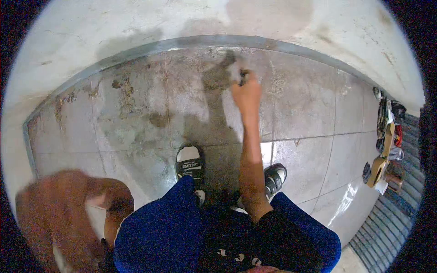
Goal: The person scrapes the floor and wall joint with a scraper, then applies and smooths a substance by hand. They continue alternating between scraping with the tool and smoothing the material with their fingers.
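My right hand [246, 89] reaches forward on a straight arm, low over the tiled floor [305, 109] near the foot of the wall. Its fingers are closed round a small dark object [244, 76], blurred by motion, whose kind I cannot make out. The arm's shadow falls on the floor to its left. At the lower left is a blurred brown shape [59, 214], perhaps cloth, with a paler patch at its inner edge. My left hand cannot be told apart there.
A pale wall [182, 22] with a grey skirting strip [236, 42] curves round the front. Dark stains [125, 93] mark the floor at left. My two sneakers [190, 161] stand apart. At right are opened cardboard [378, 169], assorted items and a ribbed grey surface [387, 232].
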The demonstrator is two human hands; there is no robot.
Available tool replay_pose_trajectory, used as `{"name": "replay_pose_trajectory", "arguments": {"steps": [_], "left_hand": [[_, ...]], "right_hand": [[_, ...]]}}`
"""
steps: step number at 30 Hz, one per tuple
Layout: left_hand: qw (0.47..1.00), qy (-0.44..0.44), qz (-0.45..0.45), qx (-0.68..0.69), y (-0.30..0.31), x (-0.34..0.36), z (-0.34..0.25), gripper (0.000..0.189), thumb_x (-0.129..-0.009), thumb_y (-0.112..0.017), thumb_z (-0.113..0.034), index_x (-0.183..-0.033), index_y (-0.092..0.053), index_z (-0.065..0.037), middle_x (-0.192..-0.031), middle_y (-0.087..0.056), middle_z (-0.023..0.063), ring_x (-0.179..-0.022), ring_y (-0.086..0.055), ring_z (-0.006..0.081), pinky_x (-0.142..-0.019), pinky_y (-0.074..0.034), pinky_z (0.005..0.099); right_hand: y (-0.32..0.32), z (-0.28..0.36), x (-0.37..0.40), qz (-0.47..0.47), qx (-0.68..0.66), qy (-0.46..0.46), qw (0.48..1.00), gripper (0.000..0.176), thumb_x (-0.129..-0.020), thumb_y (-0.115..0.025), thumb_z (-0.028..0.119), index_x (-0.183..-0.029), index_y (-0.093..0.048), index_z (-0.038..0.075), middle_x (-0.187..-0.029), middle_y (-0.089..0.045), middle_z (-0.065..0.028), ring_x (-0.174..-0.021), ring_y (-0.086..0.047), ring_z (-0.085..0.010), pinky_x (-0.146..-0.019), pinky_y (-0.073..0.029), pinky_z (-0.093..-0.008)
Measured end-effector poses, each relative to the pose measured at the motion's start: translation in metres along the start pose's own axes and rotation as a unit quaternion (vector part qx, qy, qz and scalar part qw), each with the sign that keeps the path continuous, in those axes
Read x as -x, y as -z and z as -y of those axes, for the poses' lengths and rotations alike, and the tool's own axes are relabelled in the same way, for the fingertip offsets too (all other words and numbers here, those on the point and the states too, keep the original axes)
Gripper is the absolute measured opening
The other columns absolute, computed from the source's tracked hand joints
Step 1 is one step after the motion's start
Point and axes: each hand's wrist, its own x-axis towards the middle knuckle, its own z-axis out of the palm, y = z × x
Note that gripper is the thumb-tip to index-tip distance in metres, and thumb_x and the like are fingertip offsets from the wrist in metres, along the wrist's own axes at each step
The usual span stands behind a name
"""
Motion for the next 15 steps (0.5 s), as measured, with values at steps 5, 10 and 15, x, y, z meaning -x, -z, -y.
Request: {"name": "replay_pose_trajectory", "arguments": {"steps": [5,10,15], "left_hand": [[0.957,0.148,-0.159,-0.195,0.039,-0.018,0.062,0.013,-0.077,-0.065,-0.015,-0.083,-0.065,-0.004,-0.085,-0.064,0.0055,-0.071,-0.06,0.0118,-0.068,-0.047,0.0276],[0.897,0.235,-0.223,-0.301,0.079,-0.007,0.172,0.016,-0.08,-0.064,-0.017,-0.088,-0.062,-0.002,-0.087,-0.062,0.0042,-0.078,-0.057,0.0101,-0.071,-0.045,0.0252],[0.899,0.306,-0.23,-0.211,0.079,0.01,0.205,0.018,-0.081,-0.063,-0.017,-0.089,-0.062,-0.002,-0.079,-0.062,0.0032,-0.076,-0.056,0.0101,-0.068,-0.045,0.0254]], "right_hand": [[0.006,-0.014,-0.039,-0.07,0.136,0.045,0.987,0.021,-0.071,-0.059,0.016,-0.087,-0.063,0.002,-0.082,-0.063,-0.0236,-0.074,-0.062,-0.0391,-0.065,-0.049,-0.0457],[-0.037,0.005,-0.028,0.007,0.19,0.076,0.979,0.023,-0.072,-0.061,0.021,-0.072,-0.065,-0.001,-0.07,-0.063,-0.0224,-0.066,-0.062,-0.0388,-0.061,-0.05,-0.0455],[-0.038,0.018,-0.007,0.013,0.105,0.119,0.987,0.022,-0.07,-0.063,0.021,-0.075,-0.065,-0.001,-0.071,-0.063,-0.0216,-0.067,-0.063,-0.0382,-0.061,-0.051,-0.0446]]}}
